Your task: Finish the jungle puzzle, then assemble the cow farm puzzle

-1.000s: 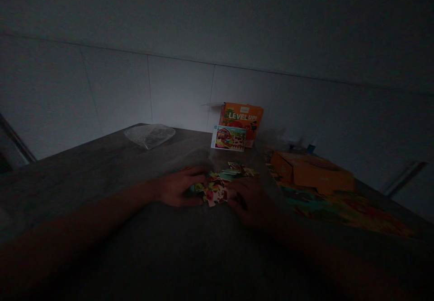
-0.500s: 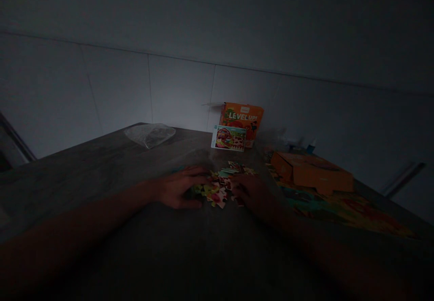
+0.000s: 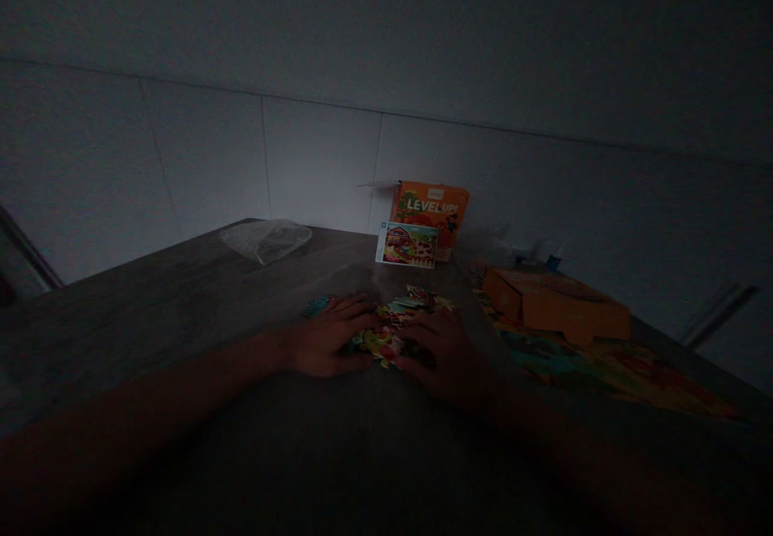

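Observation:
A loose heap of jigsaw puzzle pieces (image 3: 386,343) lies on the dark grey table between my two hands. My left hand (image 3: 329,339) rests at the heap's left side, palm down, fingers apart. Just beyond its fingers is a bluish piece (image 3: 316,306). From the right, my right hand (image 3: 444,351) reaches over the heap with spread fingers, covering some pieces. The light is dim, so which pieces the fingertips touch is hard to make out. Behind the heap stands a picture card (image 3: 407,245) with a farm scene, leaning on an orange "LEVEL UP!" box (image 3: 456,206).
A clear plastic bag (image 3: 266,240) lies at the table's back left. On the right, an orange carton (image 3: 573,315) sits on a colourful puzzle picture (image 3: 609,375). A small blue-capped item (image 3: 553,263) stands behind the carton. A white tiled wall (image 3: 320,166) runs along the back.
My right hand has spread its fingers and covers more of the heap's near right side. My left hand has shifted slightly, its fingers now flatter; the bluish piece shows more clearly.

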### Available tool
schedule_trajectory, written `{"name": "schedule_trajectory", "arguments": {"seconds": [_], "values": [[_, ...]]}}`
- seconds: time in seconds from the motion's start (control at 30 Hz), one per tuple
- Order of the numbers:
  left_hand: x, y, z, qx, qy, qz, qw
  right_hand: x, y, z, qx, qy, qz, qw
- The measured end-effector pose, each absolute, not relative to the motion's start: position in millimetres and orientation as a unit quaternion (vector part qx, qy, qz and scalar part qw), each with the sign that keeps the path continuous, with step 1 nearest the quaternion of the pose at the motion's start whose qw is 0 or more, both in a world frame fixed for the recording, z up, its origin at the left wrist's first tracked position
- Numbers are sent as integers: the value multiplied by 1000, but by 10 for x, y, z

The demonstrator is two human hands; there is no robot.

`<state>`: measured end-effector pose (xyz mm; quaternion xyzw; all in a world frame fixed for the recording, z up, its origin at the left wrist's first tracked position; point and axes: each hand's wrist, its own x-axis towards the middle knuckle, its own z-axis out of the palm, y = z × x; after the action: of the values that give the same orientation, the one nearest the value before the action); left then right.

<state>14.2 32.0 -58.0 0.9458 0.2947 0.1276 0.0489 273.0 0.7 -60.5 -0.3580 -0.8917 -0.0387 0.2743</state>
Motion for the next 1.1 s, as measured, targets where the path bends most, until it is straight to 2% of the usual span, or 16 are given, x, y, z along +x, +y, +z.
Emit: {"name": "schedule_trajectory", "arguments": {"seconds": [0.2,0.33,0.5,0.77,0.97,1.1], "values": [[225,248,-584,942,299,148,44,2722,-24,-596,-342,-907,8,247],[96,283,-486,937,337,89,10,2738,-12,-596,-333,-908,25,253],[-29,372,-455,906,418,-2,64,2740,14,-593,-314,-912,24,261],[47,509,-650,899,432,73,18,2725,-74,-504,-198,-918,-112,324],[67,478,-652,891,445,91,11,2611,-461,-364,-57,-958,-55,277],[83,436,-601,889,452,67,-3,2585,-452,-451,-27,-967,-39,251]]}}
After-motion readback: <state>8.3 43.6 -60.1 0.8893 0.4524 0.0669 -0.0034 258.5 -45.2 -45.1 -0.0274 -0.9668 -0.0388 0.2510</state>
